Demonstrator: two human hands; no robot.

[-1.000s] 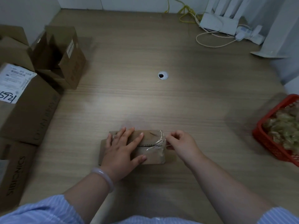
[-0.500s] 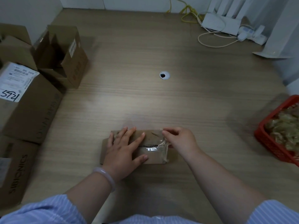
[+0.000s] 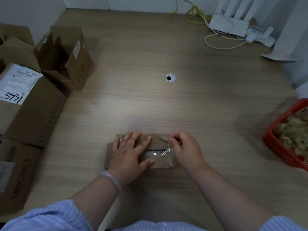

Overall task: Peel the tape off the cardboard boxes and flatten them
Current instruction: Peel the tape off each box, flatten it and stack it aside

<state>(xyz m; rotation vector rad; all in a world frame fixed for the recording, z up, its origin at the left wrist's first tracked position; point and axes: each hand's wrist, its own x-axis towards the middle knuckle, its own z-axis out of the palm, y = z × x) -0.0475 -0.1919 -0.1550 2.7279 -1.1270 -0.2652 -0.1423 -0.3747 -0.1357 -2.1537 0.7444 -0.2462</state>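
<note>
Early on: the small box (image 3: pixel 156 141) lies on the worktop (image 3: pixel 166 105) near its front edge, left hand (image 3: pixel 128 154) pressing flat on it, right hand (image 3: pixel 186 150) pinching its clear tape (image 3: pixel 156 153), partly lifted; the boxes (image 3: pixel 33 114) at left wait unflattened

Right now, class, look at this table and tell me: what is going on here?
A person is working on a small box lying on the table. The left hand presses it down with flat fingers, and the right hand pinches the clear tape at the box's right end. The tape lies across the seam, not yet off. More boxes wait on the left, and a red basket of crumpled scraps sits on the right.
</note>
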